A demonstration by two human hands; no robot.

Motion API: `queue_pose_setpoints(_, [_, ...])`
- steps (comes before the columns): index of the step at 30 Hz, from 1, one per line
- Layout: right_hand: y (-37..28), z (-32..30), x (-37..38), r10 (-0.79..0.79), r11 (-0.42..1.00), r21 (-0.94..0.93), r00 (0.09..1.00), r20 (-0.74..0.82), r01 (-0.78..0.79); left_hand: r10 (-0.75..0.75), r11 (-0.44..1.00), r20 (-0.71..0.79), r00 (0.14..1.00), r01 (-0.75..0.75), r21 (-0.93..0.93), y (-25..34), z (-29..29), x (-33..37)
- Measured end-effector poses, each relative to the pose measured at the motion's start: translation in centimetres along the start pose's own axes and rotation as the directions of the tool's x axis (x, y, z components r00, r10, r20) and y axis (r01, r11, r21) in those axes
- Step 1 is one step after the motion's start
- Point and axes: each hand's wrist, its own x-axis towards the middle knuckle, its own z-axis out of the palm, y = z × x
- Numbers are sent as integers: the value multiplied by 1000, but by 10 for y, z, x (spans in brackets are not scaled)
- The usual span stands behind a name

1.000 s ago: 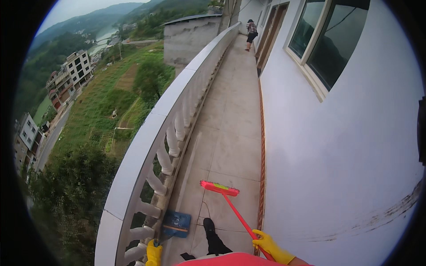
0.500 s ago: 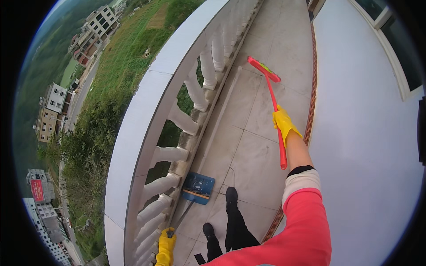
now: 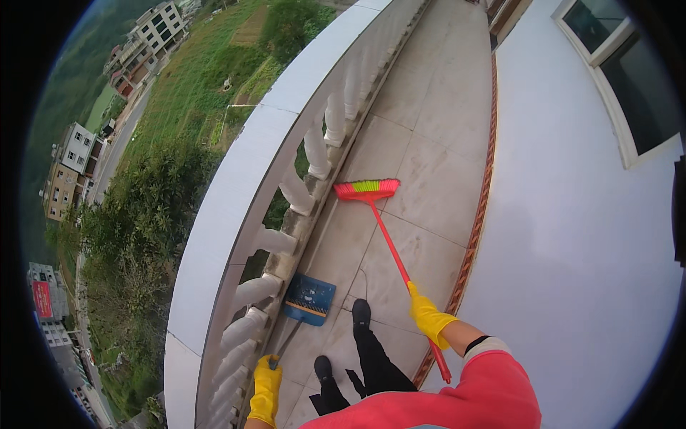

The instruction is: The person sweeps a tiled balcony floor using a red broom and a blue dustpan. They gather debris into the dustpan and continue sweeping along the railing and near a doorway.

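Observation:
My right hand [image 3: 431, 316], in a yellow rubber glove, is closed around the red handle of a broom [image 3: 391, 247]. The broom's head, with red and yellow-green bristles, is over the tiles close to the baluster base; whether it touches the floor I cannot tell. In a matching yellow glove, my left hand [image 3: 266, 386] grips the end of the grey handle of a blue dustpan [image 3: 309, 299]. That dustpan lies on the floor beside the balusters, with small pale bits in it and a comb-like toothed strip near its handle.
A white balustrade [image 3: 214, 243] with thick balusters runs along the left. On the right stands a white wall [image 3: 564, 236] with a window [image 3: 629, 79] and a reddish-brown skirting strip. Light floor tiles [image 3: 446, 179] stretch ahead. My black shoes [image 3: 361, 312] are close to the dustpan.
The broom head has swung left and nearer, toward the balusters and dustpan. My right hand has come down closer to my body. The left hand and dustpan have hardly moved.

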Motion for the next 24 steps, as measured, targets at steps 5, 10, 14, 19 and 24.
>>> queue_pose_setpoints(5, [0, 53, -195, -27, 997, -67, 985, 170, 39, 83, 996, 31, 996, -84, 22, -22, 9, 25])
queue_pose_setpoints(10, [-20, 98, -318, -18, 1000, 16, 948, 318, 13, 145, 986, -18, 989, -143, 86, -26, 19, 29])
queue_pose_setpoints(14, [9, 117, -370, -33, 998, 63, 936, 350, 12, 201, 979, -17, 979, -201, 21, -29, 29, 23])
queue_pose_setpoints(19, [36, 112, -386, -128, 988, -72, 985, 114, 137, 191, 922, 238, 952, -257, 289, -30, -5, -36])
queue_pose_setpoints(24, [8, 45, -319, 15, 974, 224, 1000, 17, -19, 171, 964, 143, 975, -196, 181, -107, -30, -84])
